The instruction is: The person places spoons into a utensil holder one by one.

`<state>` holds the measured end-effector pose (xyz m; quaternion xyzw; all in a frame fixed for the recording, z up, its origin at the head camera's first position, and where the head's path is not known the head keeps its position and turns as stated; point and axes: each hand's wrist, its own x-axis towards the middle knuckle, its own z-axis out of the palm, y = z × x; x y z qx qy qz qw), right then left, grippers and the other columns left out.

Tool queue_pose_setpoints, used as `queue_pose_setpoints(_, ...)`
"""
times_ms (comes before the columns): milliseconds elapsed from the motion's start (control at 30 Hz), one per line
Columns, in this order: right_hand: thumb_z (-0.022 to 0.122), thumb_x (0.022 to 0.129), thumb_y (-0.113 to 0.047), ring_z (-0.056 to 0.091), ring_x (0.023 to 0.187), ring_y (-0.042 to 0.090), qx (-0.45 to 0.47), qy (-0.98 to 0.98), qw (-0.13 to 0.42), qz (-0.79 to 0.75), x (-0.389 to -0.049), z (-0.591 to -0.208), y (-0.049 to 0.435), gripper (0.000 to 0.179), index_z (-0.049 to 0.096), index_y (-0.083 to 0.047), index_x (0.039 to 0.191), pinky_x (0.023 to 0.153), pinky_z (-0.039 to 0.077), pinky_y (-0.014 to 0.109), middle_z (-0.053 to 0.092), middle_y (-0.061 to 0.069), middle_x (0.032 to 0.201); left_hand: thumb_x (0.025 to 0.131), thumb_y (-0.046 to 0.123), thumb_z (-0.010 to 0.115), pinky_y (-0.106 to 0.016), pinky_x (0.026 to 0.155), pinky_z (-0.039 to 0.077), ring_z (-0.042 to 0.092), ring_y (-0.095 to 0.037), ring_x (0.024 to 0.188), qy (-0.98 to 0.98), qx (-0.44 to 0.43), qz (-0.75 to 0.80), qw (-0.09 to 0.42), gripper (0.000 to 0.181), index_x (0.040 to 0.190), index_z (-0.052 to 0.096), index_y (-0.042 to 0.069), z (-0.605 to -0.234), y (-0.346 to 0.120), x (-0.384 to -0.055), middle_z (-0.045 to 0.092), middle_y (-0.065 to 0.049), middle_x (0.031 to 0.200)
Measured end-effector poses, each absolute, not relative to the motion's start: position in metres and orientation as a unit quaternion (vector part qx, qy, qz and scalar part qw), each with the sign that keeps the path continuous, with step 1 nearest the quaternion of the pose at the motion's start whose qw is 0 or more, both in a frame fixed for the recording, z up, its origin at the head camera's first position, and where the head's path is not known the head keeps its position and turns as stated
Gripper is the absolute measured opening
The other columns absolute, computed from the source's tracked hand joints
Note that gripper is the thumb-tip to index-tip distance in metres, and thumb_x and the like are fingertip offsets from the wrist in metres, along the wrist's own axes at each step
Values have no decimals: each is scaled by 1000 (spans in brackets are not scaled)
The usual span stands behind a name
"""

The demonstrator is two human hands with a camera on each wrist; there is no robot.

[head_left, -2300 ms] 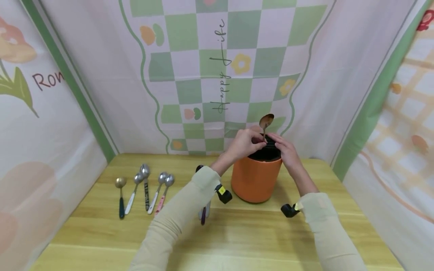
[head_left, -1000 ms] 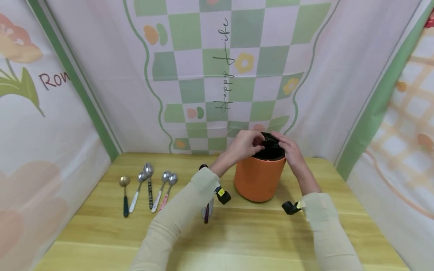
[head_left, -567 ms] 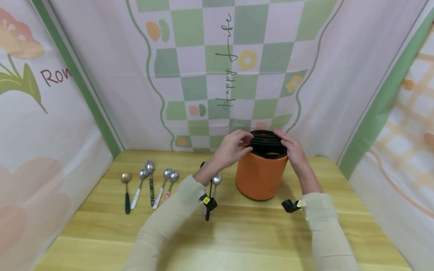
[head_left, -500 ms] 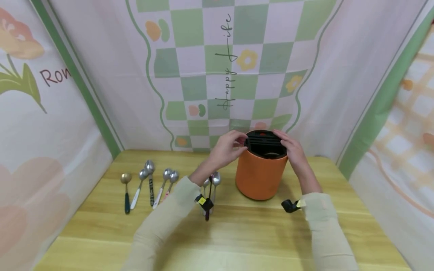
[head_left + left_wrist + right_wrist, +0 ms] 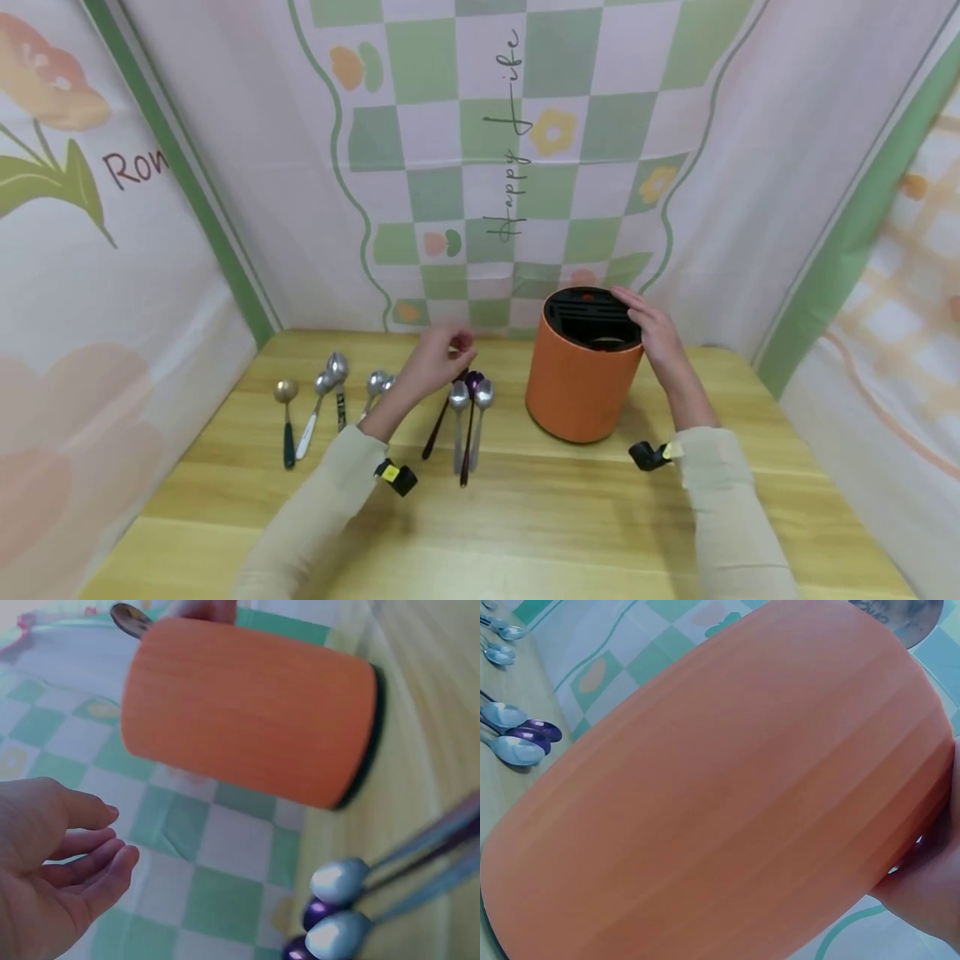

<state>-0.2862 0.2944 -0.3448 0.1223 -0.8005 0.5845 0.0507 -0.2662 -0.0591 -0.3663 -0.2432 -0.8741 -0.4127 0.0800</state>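
Observation:
My left hand [image 5: 437, 362] hovers above a group of spoons, with its fingers loosely bent and nothing between them. Silver spoons [image 5: 483, 396] and purple spoons [image 5: 474, 382] make up that group, handles towards me. In the left wrist view the same hand [image 5: 64, 862] is bare, apart from the holder. My right hand [image 5: 660, 337] rests straight fingers along the right rim of an orange cylindrical utensil holder [image 5: 581, 392], which has a black slotted insert [image 5: 592, 310]. Both wrist views show a spoon bowl [image 5: 130, 620] beyond the holder's top.
More spoons lie to the left: one with a gold bowl [image 5: 286, 390] and green handle, one with a white handle [image 5: 306, 437], one with a dark patterned handle [image 5: 341, 408]. My left forearm partly covers others. A patterned curtain [image 5: 420, 150] hangs behind the wooden table [image 5: 540, 533].
The brown-gold spoon that my left hand held over the holder has gone down into it. The left hand let go and moved left over the middle spoons; the right hand stayed at the rim.

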Motion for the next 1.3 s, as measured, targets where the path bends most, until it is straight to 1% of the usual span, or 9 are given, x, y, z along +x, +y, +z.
queue_pose_setpoints(167, 27, 110, -17, 6, 155, 31, 123, -803, 47, 582, -287, -342, 295, 46, 31, 0, 153, 127, 2, 50, 17, 14, 166, 89, 1, 68, -30, 84, 60, 69, -24, 94, -903, -212, -370, 55, 24, 113, 67, -4, -388, -73, -267, 71, -15, 102)
queue_pose_setpoints(400, 27, 110, -18, 5, 156, 31, 123, -804, 45, 580, -285, -342, 295, 47, 31, 0, 153, 127, 2, 51, 16, 14, 166, 87, 0, 69, -26, 70, 58, 64, -18, 79, -925, -177, -336, 19, 23, 109, 67, -5, -420, -85, -270, 69, -11, 91)
queue_pose_setpoints(500, 28, 110, -18, 6, 155, 30, 122, -805, 49, 579, -286, -341, 294, 46, 32, -1, 153, 127, 3, 51, 17, 14, 166, 88, 3, 69, -26, 68, 57, 63, -17, 77, -938, -157, -308, 3, 23, 110, 67, -3, -430, -88, -271, 69, -11, 92)
queue_pose_setpoints(633, 27, 110, -17, 7, 155, 31, 118, -810, 53, 572, -286, -342, 295, 46, 33, -2, 153, 127, 4, 52, 18, 14, 166, 87, 2, 69, -26, 68, 58, 65, -19, 79, -951, -138, -277, -20, 21, 108, 68, -2, -441, -89, -274, 71, -14, 96)
queue_pose_setpoints(733, 27, 110, -17, 8, 155, 32, 118, -812, 55, 568, -285, -342, 296, 46, 34, -2, 153, 127, 5, 52, 18, 14, 166, 85, 0, 69, -25, 64, 56, 63, -18, 73, -955, -127, -266, -39, 16, 101, 68, -1, -447, -88, -275, 70, -13, 92)
queue_pose_setpoints(833, 28, 110, -17, 8, 155, 33, 124, -812, 58, 567, -285, -343, 296, 46, 33, -1, 152, 126, 5, 52, 18, 16, 165, 85, 1, 70, -23, 57, 51, 57, -15, 63, -957, -126, -258, -49, 3, 87, 67, 1, -451, -86, -275, 67, -8, 78)
queue_pose_setpoints(1000, 29, 110, -19, 9, 155, 34, 132, -809, 64, 569, -285, -342, 296, 46, 34, 0, 151, 127, 4, 52, 20, 17, 164, 83, -1, 70, -23, 49, 43, 48, -14, 53, -958, -131, -250, -44, 20, 69, 57, 6, -454, -82, -273, 55, -3, 62)
queue_pose_setpoints(1133, 30, 110, -19, 9, 155, 34, 132, -807, 61, 572, -285, -342, 295, 46, 35, 0, 151, 126, 4, 52, 21, 17, 164, 80, -6, 67, -22, 47, 40, 45, -14, 52, -964, -116, -234, -47, 26, 66, 51, 9, -454, -78, -273, 50, -1, 60)
queue_pose_setpoints(1300, 30, 110, -18, 10, 154, 34, 132, -812, 61, 566, -286, -343, 295, 46, 35, 0, 151, 126, 5, 53, 21, 18, 164, 77, -11, 63, -21, 46, 37, 44, -14, 53, -969, -99, -219, -65, 26, 67, 51, 9, -453, -74, -277, 48, -2, 62)
